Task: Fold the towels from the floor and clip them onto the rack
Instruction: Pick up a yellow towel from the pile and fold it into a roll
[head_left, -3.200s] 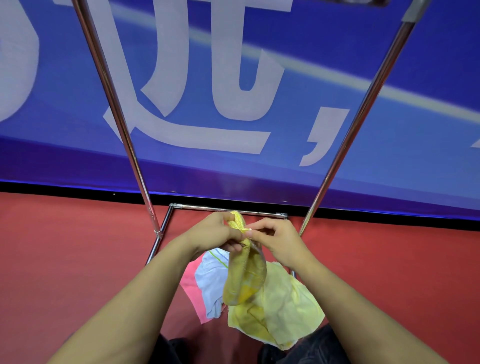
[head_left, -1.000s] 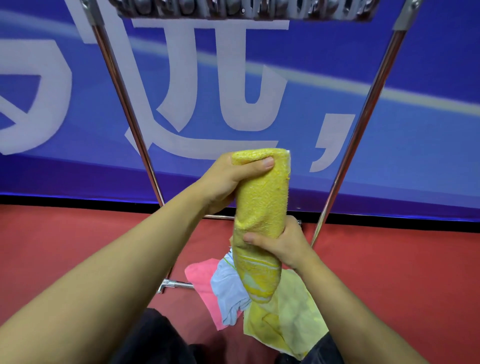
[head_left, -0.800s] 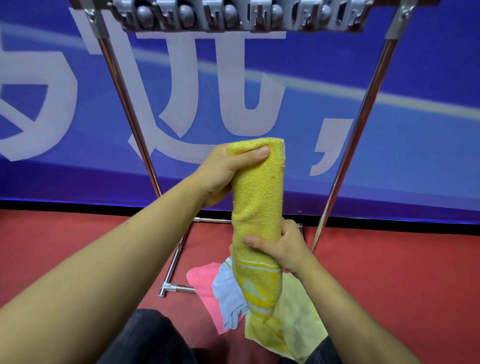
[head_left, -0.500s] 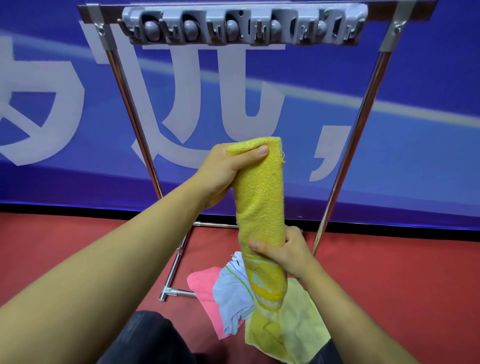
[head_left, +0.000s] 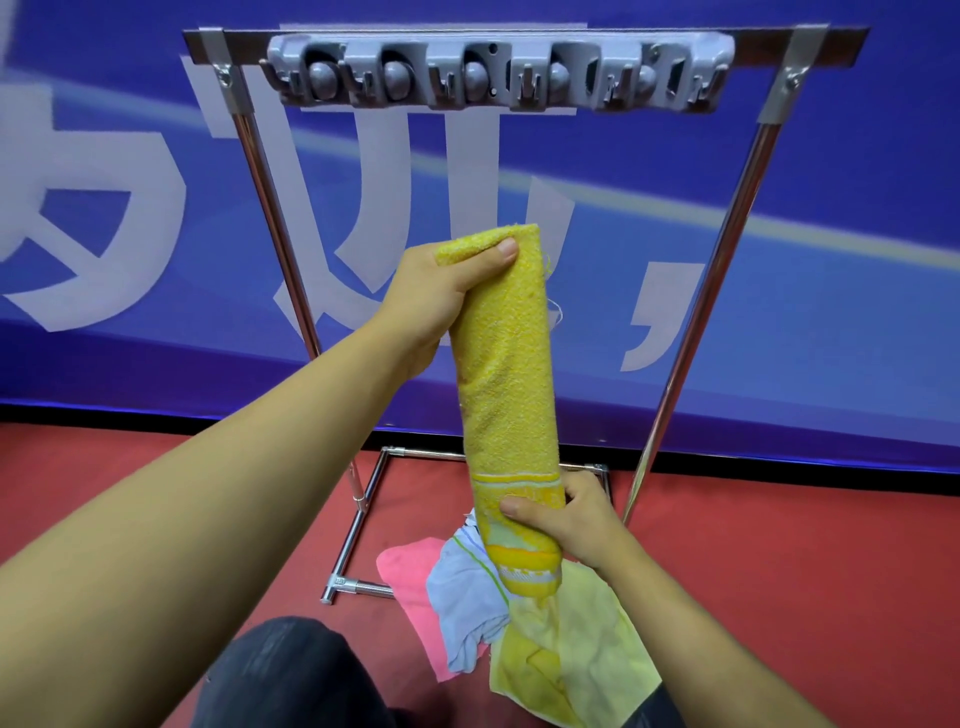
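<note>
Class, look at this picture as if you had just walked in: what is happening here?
A person holds a folded yellow terry towel upright in both hands: the left hand grips its top end, the right hand its striped lower end. Above stands a chrome rack with a grey plastic clip bar, to which nothing is clipped yet. On the red floor lie a pink towel, a pale blue towel and a pale yellow towel.

nubbly terry towel (head_left: 501, 364), shiny metal rack (head_left: 717, 270)

Yellow towel (head_left: 503, 364) gripped (both ends), rack (head_left: 496, 73) behind
</note>
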